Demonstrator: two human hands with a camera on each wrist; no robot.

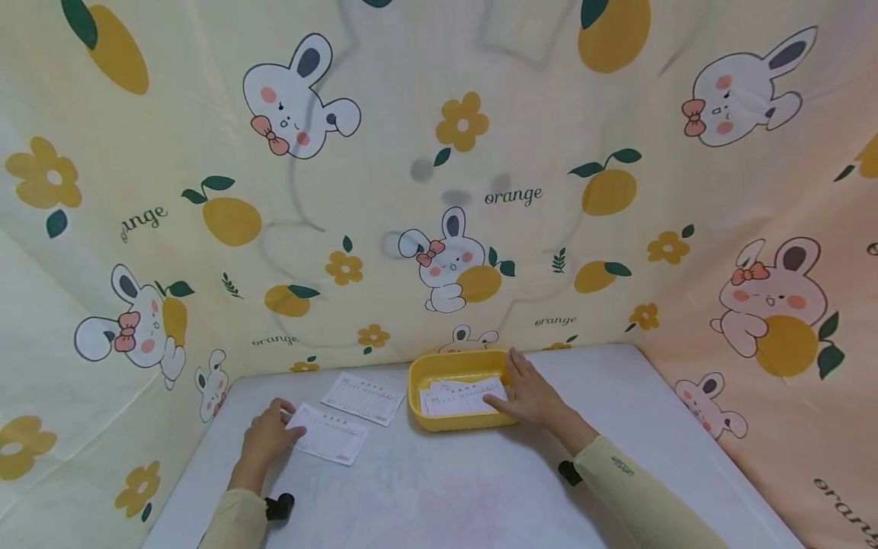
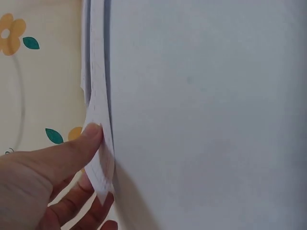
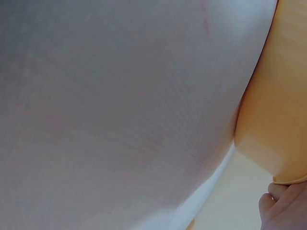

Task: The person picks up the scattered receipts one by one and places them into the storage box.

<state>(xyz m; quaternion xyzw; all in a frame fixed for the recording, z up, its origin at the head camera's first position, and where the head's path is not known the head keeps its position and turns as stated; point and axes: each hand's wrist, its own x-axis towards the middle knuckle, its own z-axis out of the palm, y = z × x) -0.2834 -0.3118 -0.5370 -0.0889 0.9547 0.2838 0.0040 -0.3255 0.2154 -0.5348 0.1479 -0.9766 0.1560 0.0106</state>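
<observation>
On the left of the table, my left hand (image 1: 266,433) pinches the edge of a printed paper slip (image 1: 331,435). In the left wrist view the thumb (image 2: 92,136) lies on top of that slip, fingers beneath, and its corner bends up. Behind it lies another printed slip (image 1: 363,398). A yellow plastic basket (image 1: 466,423) holds several similar slips (image 1: 456,399). My right hand (image 1: 533,396) grips the basket's right side, thumb over the inside, fingers along the rim. Only part of the right hand (image 3: 287,206) appears at the right wrist view's edge.
The white table (image 1: 439,496) carries faint coloured marks. A cream cloth (image 1: 384,191) printed with rabbits and oranges hangs behind it and at both sides. Black wrist devices show beside the left sleeve (image 1: 280,507) and the right sleeve (image 1: 617,476).
</observation>
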